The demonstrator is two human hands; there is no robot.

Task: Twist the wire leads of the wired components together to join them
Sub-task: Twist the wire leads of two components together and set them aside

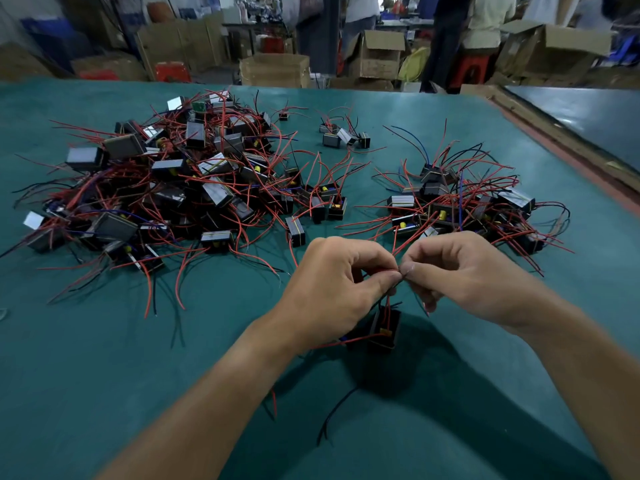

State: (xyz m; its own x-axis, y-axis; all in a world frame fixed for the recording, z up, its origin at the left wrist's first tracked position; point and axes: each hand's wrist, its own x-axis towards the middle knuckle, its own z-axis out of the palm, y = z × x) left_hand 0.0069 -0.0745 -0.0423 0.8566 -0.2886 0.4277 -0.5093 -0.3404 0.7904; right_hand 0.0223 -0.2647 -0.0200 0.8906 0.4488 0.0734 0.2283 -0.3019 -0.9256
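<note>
Red wire leads (388,308) meet at one pinch point between two hands, directly above a dark wired component (382,329) at the near edge of the green counter (104,358). Whether it hangs or rests there is unclear. The left hand (332,282) and right hand (460,275) each close thumb and forefinger on the leads in a tight grip, fingertips almost touching. The leads run roughly up and down through that pinch, midway between the hands and no nearer to either. A large heap (166,188) of components lies beyond on the left, a smaller heap (467,206) on the right.
</note>
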